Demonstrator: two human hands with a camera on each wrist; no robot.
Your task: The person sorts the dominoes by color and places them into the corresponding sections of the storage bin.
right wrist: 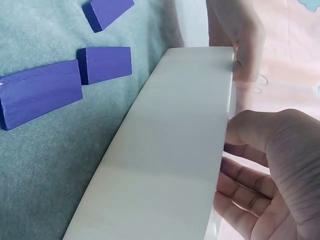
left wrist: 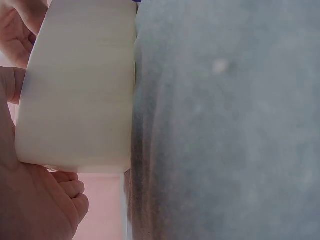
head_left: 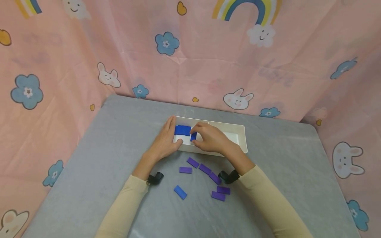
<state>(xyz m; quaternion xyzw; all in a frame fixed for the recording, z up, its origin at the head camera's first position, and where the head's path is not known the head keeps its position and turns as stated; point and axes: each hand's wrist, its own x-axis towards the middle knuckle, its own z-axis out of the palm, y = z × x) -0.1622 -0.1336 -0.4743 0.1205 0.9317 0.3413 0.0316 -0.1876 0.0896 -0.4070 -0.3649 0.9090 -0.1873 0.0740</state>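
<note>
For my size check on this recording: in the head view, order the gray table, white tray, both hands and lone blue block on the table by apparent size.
1. Gray table
2. White tray
3. Left hand and right hand: too alike to rank
4. Lone blue block

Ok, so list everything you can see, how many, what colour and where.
Backdrop: 1, pink with printed pictures, behind the table
Table: 1, grey, before the backdrop
Tray: 1, white, on the table
Purple blocks: 6, purple, loose on the table's near side
Loose block: 1, blue, nearest the person
Blue row: count unclear, blue, tray's left part
Held block: 1, blue, pinched by the right hand
Sleeves: 2, beige, on the forearms
Wrist devices: 2, black, at the wrists
Hands: 2, bare, left hand holding the tray's left end
</note>
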